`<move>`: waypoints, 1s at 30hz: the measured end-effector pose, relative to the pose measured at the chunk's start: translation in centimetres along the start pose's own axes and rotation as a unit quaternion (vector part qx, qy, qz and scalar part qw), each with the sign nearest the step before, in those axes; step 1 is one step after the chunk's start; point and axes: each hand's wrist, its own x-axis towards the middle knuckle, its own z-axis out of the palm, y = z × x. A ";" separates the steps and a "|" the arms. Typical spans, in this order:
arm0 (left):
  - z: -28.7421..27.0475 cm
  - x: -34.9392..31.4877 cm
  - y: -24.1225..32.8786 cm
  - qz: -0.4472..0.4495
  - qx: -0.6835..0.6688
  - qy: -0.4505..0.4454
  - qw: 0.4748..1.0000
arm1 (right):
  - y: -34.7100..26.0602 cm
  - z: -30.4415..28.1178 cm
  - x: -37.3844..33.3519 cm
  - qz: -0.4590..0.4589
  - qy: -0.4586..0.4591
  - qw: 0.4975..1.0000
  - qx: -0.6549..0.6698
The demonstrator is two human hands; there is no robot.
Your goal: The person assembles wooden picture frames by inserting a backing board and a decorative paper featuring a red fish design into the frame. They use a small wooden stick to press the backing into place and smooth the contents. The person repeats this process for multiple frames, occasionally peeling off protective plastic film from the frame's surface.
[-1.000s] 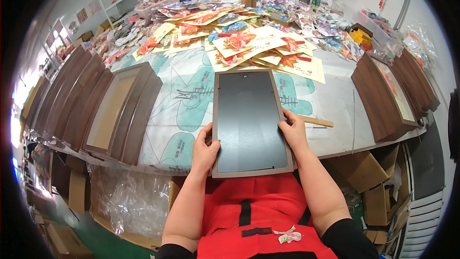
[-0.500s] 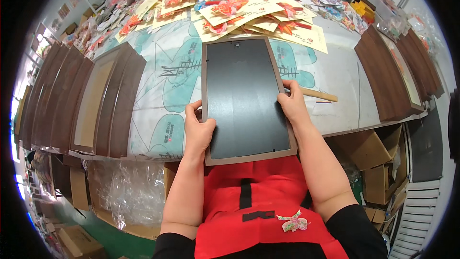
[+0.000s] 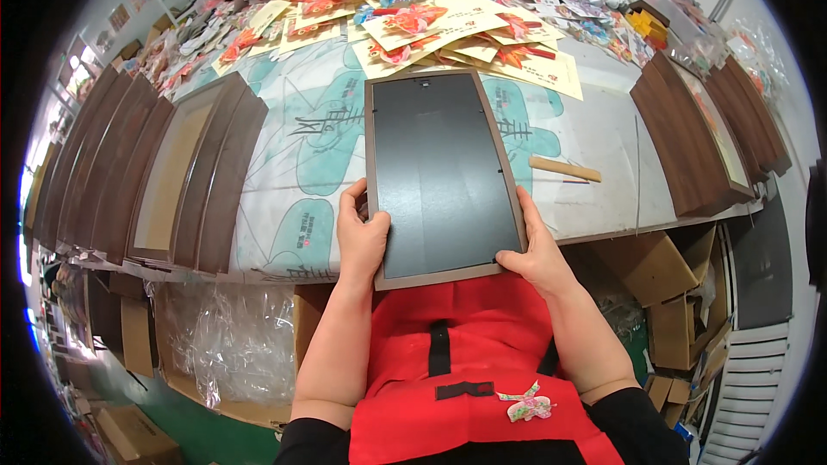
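Observation:
A brown picture frame [image 3: 439,181] lies back side up before me, its black backing board facing me and its near end at the table's front edge. My left hand [image 3: 362,232] grips its left side, thumb on top and fingers curled round the rim. At the lower right corner, my right hand [image 3: 536,250] holds the other side, thumb pressed on the backing near a small tab and fingers along the outer edge. Small dark tabs sit along the frame's inner edges, and a hanger shows at the far end. A flat wooden stick [image 3: 564,170] rests to the right.
Brown frames stand in a row at the left [image 3: 215,172], with more frames at the right [image 3: 689,138]. Cream cards with red and orange figures [image 3: 465,26] are heaped at the back. Below the table are a box of clear plastic [image 3: 233,344] and cardboard boxes [image 3: 663,275].
My right hand has slid down the frame's right side toward its near corner. My left hand keeps its grip, and the frame has barely shifted.

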 end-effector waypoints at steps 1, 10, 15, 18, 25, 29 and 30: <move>0.1 0.0 -0.1 0.010 0.006 0.003 1.000 | -0.4 0.1 -0.1 0.011 0.002 1.000 -0.009; 0.1 0.0 0.0 -0.005 0.001 0.002 1.000 | -0.1 0.0 0.3 -0.001 0.002 0.997 -0.083; -0.2 -1.9 -0.6 0.019 0.019 0.017 0.999 | 0.7 -0.8 -0.8 -0.014 -0.013 0.992 -0.125; -0.9 -3.7 -0.4 -0.017 -0.002 -0.017 1.000 | 1.2 -1.2 -2.3 -0.021 -0.050 0.998 -0.041; -1.3 8.7 -0.9 -0.018 -0.041 -0.007 0.999 | 2.1 -1.7 -2.4 -0.057 -0.057 0.993 -0.085; 0.2 13.4 -0.3 -0.037 -0.018 -0.023 0.999 | 2.2 -2.0 -2.5 -0.051 -0.062 0.994 -0.071; 0.6 13.9 -0.1 -0.051 -0.019 -0.038 0.998 | 2.4 -2.1 -2.6 -0.052 -0.061 0.995 -0.067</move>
